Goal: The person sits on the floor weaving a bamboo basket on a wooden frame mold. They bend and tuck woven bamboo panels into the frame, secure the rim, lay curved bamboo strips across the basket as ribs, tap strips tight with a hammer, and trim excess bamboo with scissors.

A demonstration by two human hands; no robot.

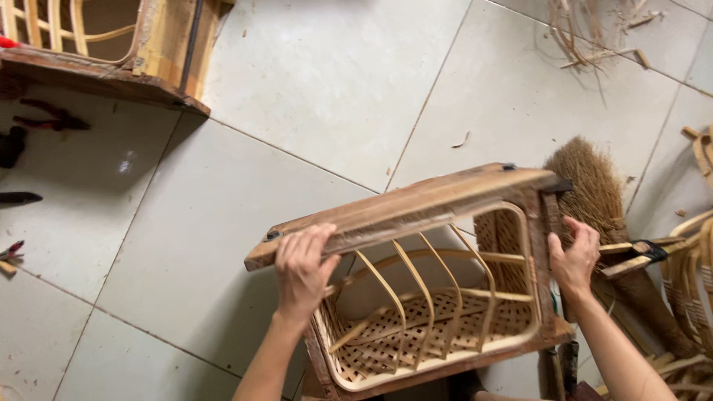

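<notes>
A wooden frame (416, 204) with a partly woven bamboo basket (416, 334) inside it is held tilted above the tiled floor. My left hand (301, 271) grips the frame's long top plank at its left end, fingers curled over the edge. My right hand (573, 256) clasps the frame's right side post. Thin bamboo ribs (394, 293) arch up from the basket's woven bottom to its rim.
A straw broom (594, 189) lies behind the frame at the right. A second wooden frame with bamboo ribs (111, 52) stands at the top left. Pliers (48, 119) and other tools lie at the left edge. Bamboo scraps (587, 33) and strips (694, 275) lie at the right.
</notes>
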